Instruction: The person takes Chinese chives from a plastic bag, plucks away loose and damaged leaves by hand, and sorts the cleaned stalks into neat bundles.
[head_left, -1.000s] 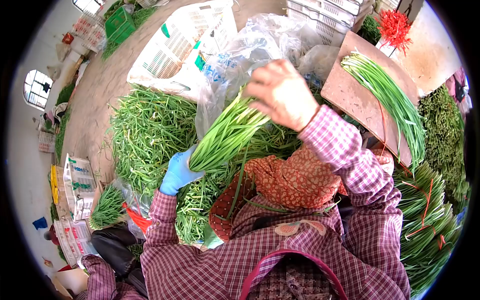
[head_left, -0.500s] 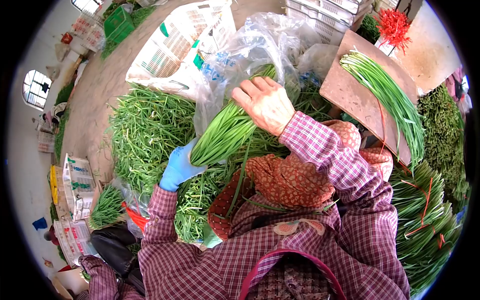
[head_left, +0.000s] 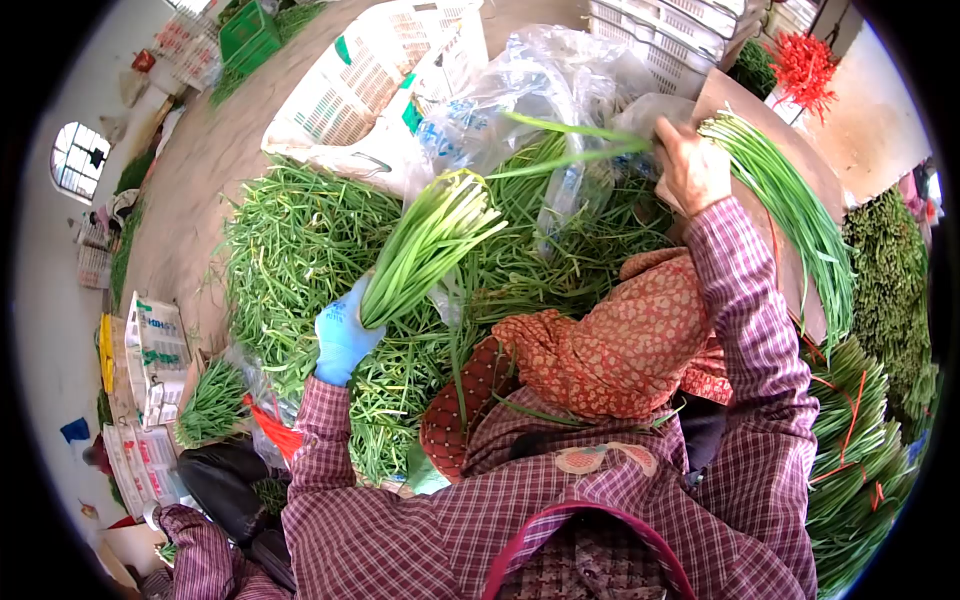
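Observation:
My left hand [head_left: 345,332], in a blue glove, is closed round a bunch of green chives [head_left: 425,245], its pale cut ends pointing up and right. Out to the right, my bare right hand [head_left: 697,168] pinches a few loose chive strands [head_left: 585,148], which stretch leftward towards the bunch. That hand is beside the near edge of a brown board [head_left: 785,135], where another bundle of chives [head_left: 805,225] lies. Below the bunch spreads a large heap of loose chives [head_left: 300,245]. Clear plastic bags [head_left: 545,75] lie behind the heap, partly over it.
A white plastic crate [head_left: 340,95] stands behind the heap, with stacked crates [head_left: 655,50] at the back. Tied chive bundles [head_left: 855,480] are piled at the right. Red ties [head_left: 802,75] hang beyond the board. Another person's sleeve [head_left: 205,550] shows at the lower left.
My right hand has moved from the bunch out to the right, drawing a few strands with it. The bunch in my left hand now stands more upright, its pale ends exposed.

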